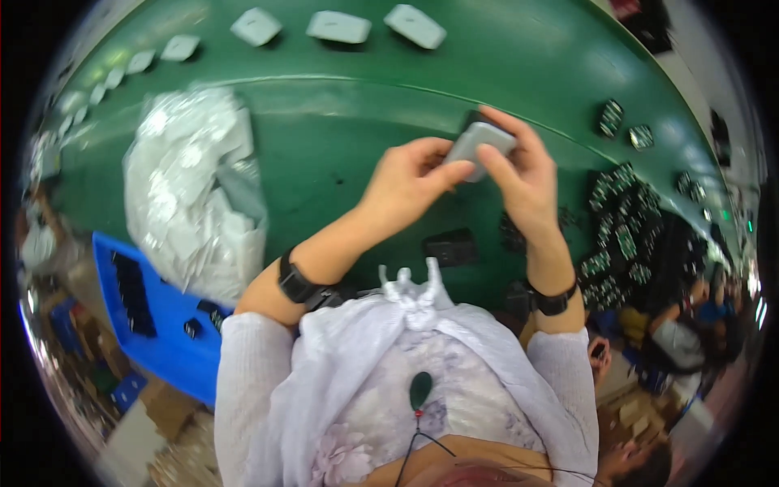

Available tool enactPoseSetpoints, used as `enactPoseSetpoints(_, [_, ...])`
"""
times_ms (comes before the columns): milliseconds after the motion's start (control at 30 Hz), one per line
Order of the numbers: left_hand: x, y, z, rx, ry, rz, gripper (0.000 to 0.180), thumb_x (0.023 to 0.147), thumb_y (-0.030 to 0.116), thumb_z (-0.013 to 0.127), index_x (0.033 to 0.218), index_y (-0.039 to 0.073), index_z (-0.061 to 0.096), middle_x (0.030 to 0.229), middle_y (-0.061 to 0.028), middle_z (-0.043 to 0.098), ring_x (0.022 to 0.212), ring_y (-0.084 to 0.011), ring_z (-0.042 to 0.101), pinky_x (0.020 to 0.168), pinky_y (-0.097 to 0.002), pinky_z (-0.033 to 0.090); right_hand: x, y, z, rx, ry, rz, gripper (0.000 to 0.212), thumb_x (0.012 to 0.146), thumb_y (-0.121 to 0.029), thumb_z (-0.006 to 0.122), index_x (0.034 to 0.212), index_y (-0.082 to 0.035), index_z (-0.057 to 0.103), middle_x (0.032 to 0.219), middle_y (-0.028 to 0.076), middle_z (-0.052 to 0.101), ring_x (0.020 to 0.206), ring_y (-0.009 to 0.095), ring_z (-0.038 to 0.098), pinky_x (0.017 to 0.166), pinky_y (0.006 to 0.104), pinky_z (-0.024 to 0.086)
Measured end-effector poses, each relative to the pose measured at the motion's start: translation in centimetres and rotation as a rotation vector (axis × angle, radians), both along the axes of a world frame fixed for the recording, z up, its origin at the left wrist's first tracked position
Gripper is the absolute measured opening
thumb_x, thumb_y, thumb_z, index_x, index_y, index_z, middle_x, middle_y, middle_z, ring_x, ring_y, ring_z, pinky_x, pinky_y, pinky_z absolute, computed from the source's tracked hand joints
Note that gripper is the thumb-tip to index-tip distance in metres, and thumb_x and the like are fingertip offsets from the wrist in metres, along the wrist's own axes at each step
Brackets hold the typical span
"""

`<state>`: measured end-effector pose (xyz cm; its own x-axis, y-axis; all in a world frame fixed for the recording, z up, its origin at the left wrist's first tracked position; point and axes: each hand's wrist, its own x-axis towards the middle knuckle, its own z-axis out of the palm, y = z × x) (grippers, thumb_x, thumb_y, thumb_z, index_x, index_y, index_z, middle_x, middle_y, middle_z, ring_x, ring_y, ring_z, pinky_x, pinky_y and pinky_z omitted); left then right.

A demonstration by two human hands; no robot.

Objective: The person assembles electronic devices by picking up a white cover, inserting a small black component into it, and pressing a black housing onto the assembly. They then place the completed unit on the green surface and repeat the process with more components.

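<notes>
A small box-shaped casing, with a light grey cover [477, 146] over a black part [479, 120], is held over the green table. My left hand [406, 178] grips its lower left side, thumb across the cover's near edge. My right hand [527, 166] holds the right side, with its thumb pressed on the cover and its fingers wrapped behind. The casing's underside is hidden by my fingers. On the table below my hands lie flat black casing pieces [451, 247]. Small dark parts [513, 233], partly hidden by my right forearm, are beside them.
A clear bag of white pieces [191, 195] lies left, by a blue bin [166, 353] holding black parts. Several white covers [338, 28] line the table's far side. Circuit boards [621, 235] are heaped at right, near another person's hand [600, 361].
</notes>
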<state>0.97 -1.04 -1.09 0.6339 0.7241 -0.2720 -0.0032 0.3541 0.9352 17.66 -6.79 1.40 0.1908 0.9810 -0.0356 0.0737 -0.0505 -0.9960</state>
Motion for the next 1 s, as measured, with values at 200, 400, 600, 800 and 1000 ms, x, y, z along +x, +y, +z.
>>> enactPoseSetpoints(200, [-3.2,-0.4,1.9,0.586,0.153,0.160,0.032,0.081,0.021,0.073,0.103,0.001,0.061,0.090,-0.0111,0.063,0.078,-0.0240,0.061,0.066,-0.0341,0.050,1.8,2.4,0.5,0.061,-0.214,-0.083,0.046,0.085,-0.012,0.070,0.126,-0.001,0.052,0.112,0.007,0.059,0.098,0.014,0.058,0.088,0.0280,0.047])
enactPoseSetpoints(400, [-16.2,0.4,4.4,0.977,0.949,0.503,0.013,0.081,0.011,0.068,0.091,0.005,0.063,0.088,-0.0098,0.062,0.079,-0.0287,0.059,0.069,-0.0388,0.048,11.0,7.4,-1.8,-0.055,-0.521,0.054,0.039,0.088,-0.006,0.063,0.126,-0.003,0.055,0.107,0.004,0.061,0.093,0.011,0.057,0.083,0.0237,0.046])
enactPoseSetpoints(600, [-26.9,3.8,3.4,1.257,1.319,0.623,0.014,0.082,0.006,0.063,0.096,0.006,0.067,0.092,-0.0103,0.065,0.094,-0.0303,0.057,0.081,-0.0379,0.046,16.3,11.6,-3.7,-0.174,-0.577,0.200,0.036,0.089,-0.014,0.063,0.123,-0.003,0.057,0.105,0.003,0.062,0.094,0.012,0.058,0.086,0.0258,0.045])
enactPoseSetpoints(800, [-28.5,7.8,1.9,1.160,1.343,0.375,0.022,0.082,0.011,0.066,0.103,0.004,0.065,0.098,-0.0149,0.066,0.092,-0.0345,0.060,0.080,-0.0409,0.048,17.9,12.9,-3.7,-0.275,-0.586,0.209,0.033,0.090,-0.017,0.063,0.118,0.000,0.058,0.103,0.003,0.063,0.094,0.012,0.057,0.086,0.0253,0.044])
enactPoseSetpoints(1000, [-28.7,8.0,2.3,0.846,1.493,0.220,0.036,0.080,0.013,0.070,0.114,0.008,0.059,0.092,-0.0189,0.063,0.089,-0.0333,0.061,0.077,-0.0412,0.048,15.6,12.8,-3.2,-0.158,-0.657,0.192,0.036,0.086,-0.021,0.068,0.115,-0.001,0.062,0.103,0.006,0.065,0.092,0.014,0.059,0.084,0.0275,0.047])
